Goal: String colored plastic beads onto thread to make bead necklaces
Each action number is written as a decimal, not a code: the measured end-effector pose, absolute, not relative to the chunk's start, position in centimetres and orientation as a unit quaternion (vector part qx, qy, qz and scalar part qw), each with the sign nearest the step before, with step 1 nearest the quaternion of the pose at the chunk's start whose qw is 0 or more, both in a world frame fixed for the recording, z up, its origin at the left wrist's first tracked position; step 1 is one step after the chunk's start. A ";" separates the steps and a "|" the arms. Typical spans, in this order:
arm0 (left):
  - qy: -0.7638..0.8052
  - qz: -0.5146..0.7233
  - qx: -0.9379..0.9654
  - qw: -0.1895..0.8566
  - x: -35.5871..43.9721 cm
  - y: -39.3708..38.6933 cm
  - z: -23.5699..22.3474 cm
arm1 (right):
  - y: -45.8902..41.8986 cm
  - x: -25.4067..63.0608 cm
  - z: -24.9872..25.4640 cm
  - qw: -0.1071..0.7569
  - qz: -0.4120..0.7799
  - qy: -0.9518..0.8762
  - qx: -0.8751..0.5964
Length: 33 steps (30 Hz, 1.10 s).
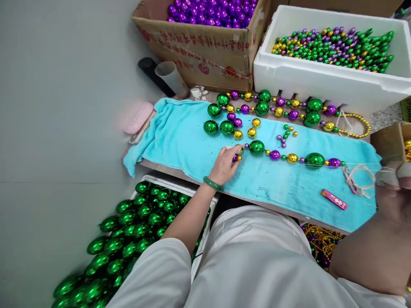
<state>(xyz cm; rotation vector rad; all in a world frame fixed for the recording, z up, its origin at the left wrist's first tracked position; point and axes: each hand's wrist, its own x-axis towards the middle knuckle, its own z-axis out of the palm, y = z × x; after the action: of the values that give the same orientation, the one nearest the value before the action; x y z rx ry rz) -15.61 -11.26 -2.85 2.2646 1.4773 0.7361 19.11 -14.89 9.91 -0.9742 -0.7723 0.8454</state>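
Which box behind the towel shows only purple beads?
The cardboard box, back left; the white foam box to its right shows green, gold and purple beads mixed.

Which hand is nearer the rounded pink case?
Left: the left hand is right of the case, at one end of a green, purple and gold bead strand; the right hand is farther right, beyond its other end.

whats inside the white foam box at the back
The white foam box holds heaped small green, purple and gold beads; whatever lies beneath the top layer is hidden.
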 end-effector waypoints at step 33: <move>0.595 0.412 0.550 0.417 -16.7 -9.2 -5.7 | -16.6 16.4 7.7 0.539 0.584 -0.462 -0.393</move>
<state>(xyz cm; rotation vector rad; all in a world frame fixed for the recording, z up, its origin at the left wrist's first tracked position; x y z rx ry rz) -16.73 -9.16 -5.67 1.3808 1.4927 1.0328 16.37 -16.59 7.68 -0.9334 -1.0989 1.3892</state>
